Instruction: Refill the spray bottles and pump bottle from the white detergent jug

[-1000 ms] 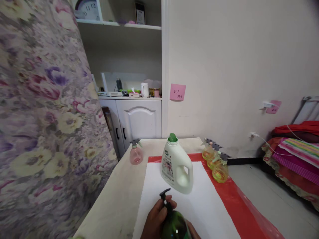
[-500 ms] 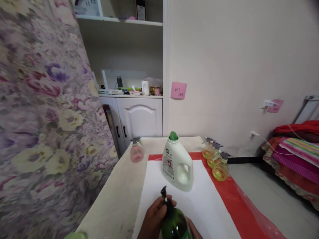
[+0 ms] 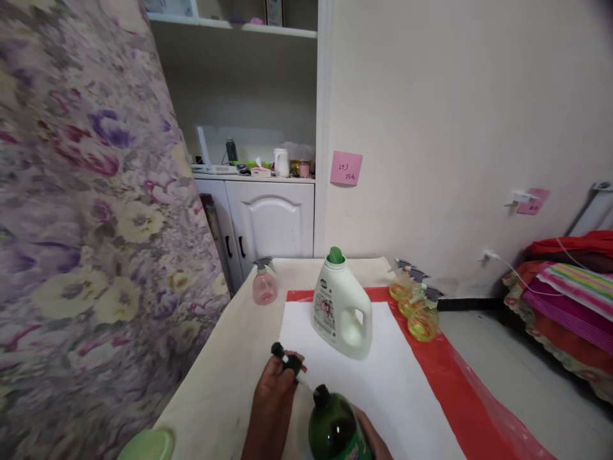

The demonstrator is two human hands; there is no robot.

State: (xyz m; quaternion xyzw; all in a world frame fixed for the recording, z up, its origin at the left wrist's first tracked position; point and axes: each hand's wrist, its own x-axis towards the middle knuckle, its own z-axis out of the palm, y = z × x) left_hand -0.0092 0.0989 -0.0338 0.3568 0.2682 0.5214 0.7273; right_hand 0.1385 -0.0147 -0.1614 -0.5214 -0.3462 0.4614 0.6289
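My left hand (image 3: 275,383) grips a black pump head (image 3: 290,363), its pale dip tube slanting down toward the bottle's neck. The tube's end is close to the black neck; I cannot tell if it is fully out. Below and to the right, my right hand (image 3: 371,434) is wrapped round the far side of a dark green bottle (image 3: 334,427), which leans slightly left; most of its fingers are hidden. Behind them a pale green jug (image 3: 342,319) with a handle stands on white paper (image 3: 397,383), a green piece in its mouth.
A pink spray bottle (image 3: 264,284) stands at the table's back left. On the red sheet (image 3: 433,377) to the right are several yellow spray bottles (image 3: 423,321). A light green round object (image 3: 147,445) lies at the near left. A floral curtain (image 3: 96,223) hangs at left.
The pump head has come off the green bottle's neck. My left hand has moved left and slightly up with it, while my right hand stays on the bottle.
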